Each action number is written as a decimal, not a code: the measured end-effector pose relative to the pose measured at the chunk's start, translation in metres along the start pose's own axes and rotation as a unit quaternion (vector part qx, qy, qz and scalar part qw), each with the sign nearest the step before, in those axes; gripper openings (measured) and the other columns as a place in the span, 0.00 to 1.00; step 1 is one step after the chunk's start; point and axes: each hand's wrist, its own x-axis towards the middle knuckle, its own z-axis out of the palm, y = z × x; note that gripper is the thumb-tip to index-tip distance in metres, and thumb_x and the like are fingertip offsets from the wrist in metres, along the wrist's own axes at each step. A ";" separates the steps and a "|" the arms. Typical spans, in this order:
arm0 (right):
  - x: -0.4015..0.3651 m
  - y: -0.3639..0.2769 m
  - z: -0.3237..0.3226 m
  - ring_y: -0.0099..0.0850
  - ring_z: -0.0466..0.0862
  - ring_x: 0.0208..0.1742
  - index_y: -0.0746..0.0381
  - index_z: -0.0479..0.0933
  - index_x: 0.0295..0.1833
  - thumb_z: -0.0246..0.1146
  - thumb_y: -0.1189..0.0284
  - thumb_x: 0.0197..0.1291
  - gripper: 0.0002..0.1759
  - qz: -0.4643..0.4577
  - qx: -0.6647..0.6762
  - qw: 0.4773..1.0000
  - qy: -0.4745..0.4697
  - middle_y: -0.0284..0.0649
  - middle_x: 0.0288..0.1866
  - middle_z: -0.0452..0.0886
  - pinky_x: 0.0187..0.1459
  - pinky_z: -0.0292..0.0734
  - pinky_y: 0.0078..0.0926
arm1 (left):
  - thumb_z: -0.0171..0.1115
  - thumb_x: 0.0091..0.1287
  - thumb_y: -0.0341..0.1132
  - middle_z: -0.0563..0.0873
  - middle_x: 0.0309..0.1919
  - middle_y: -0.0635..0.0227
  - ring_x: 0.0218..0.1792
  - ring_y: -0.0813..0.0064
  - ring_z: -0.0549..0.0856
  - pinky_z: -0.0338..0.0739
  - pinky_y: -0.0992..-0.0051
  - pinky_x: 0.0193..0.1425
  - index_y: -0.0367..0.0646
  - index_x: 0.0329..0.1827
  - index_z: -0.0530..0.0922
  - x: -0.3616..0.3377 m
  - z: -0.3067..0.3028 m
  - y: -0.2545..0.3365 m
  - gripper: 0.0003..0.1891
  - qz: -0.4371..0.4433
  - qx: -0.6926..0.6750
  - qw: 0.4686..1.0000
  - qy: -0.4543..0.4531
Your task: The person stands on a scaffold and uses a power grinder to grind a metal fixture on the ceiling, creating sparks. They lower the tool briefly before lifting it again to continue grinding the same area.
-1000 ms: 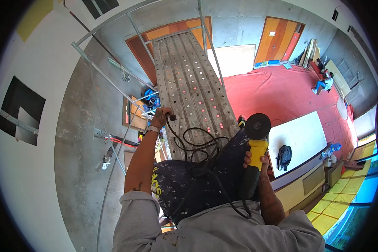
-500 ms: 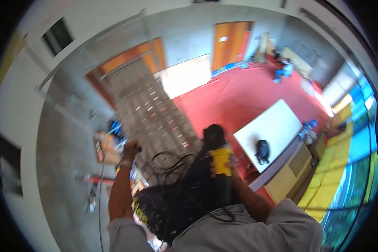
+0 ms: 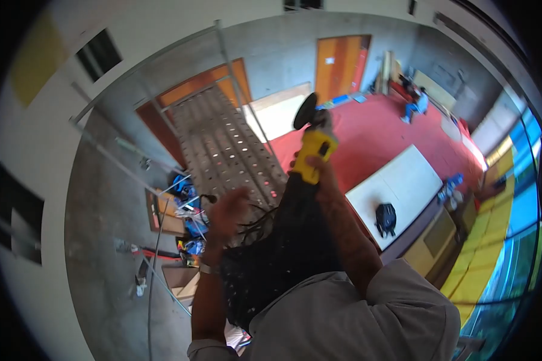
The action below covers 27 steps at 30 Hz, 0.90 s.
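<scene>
My right hand (image 3: 324, 172) is wrapped round the yellow body of an angle grinder (image 3: 312, 144). The tool is raised in front of my dark trousers, its round black disc (image 3: 306, 111) at the upper end. Smeared by motion, my left hand (image 3: 227, 214) hangs over the left side of the perforated metal platform (image 3: 223, 135), and its fingers do not show clearly. A small dark piece (image 3: 209, 198) overlaps its upper left edge. Close to its right, a black cable (image 3: 260, 224) lies in loops on the platform.
Scaffold poles (image 3: 227, 54) rise beside the platform. Down on the red floor covering (image 3: 373, 129) stands a white-topped table (image 3: 403, 180) with a black backpack (image 3: 385, 218). A person (image 3: 417, 105) sits far back. Boards and blue items lie below left.
My right hand has lifted the angle grinder up and forward, bringing its disc into side view. My left hand has moved right, toward my body, and is now blurred.
</scene>
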 end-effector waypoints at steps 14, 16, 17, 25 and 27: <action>-0.002 -0.030 0.056 0.42 0.87 0.43 0.69 0.73 0.58 0.67 0.63 0.63 0.26 -0.062 0.102 0.993 -0.018 0.50 0.44 0.83 0.49 0.89 0.42 | 0.61 0.78 0.34 0.88 0.45 0.67 0.37 0.78 0.86 0.82 0.78 0.45 0.34 0.76 0.71 -0.025 0.041 0.084 0.26 -0.162 -0.289 0.942 -0.047; -0.001 -0.032 0.045 0.42 0.87 0.44 0.69 0.73 0.58 0.67 0.63 0.63 0.25 -0.030 0.122 0.992 -0.030 0.49 0.43 0.83 0.48 0.88 0.41 | 0.62 0.78 0.35 0.88 0.43 0.69 0.35 0.81 0.85 0.81 0.79 0.41 0.35 0.75 0.73 -0.027 0.039 0.085 0.25 -0.160 -0.257 0.952 -0.053; -0.003 -0.032 0.041 0.42 0.87 0.44 0.69 0.73 0.58 0.67 0.62 0.63 0.25 -0.014 0.139 0.989 -0.052 0.49 0.43 0.83 0.48 0.88 0.41 | 0.62 0.78 0.35 0.88 0.42 0.69 0.34 0.82 0.84 0.80 0.80 0.40 0.35 0.74 0.74 -0.026 0.039 0.079 0.24 -0.152 -0.240 0.957 -0.054; -0.022 -0.014 0.055 0.43 0.88 0.42 0.68 0.72 0.60 0.68 0.63 0.60 0.27 -0.035 0.080 0.996 -0.015 0.48 0.41 0.84 0.50 0.88 0.45 | 0.72 0.69 0.50 0.89 0.45 0.60 0.45 0.67 0.88 0.82 0.69 0.49 0.33 0.70 0.74 -0.032 0.038 0.105 0.35 -0.129 -0.014 0.989 -0.071; -0.023 -0.008 0.052 0.40 0.87 0.46 0.68 0.71 0.62 0.67 0.63 0.61 0.28 0.005 0.037 0.997 -0.072 0.47 0.45 0.82 0.51 0.89 0.45 | 0.78 0.63 0.53 0.88 0.49 0.52 0.52 0.56 0.89 0.82 0.63 0.55 0.32 0.72 0.70 -0.039 0.040 0.126 0.43 -0.108 0.157 0.977 -0.099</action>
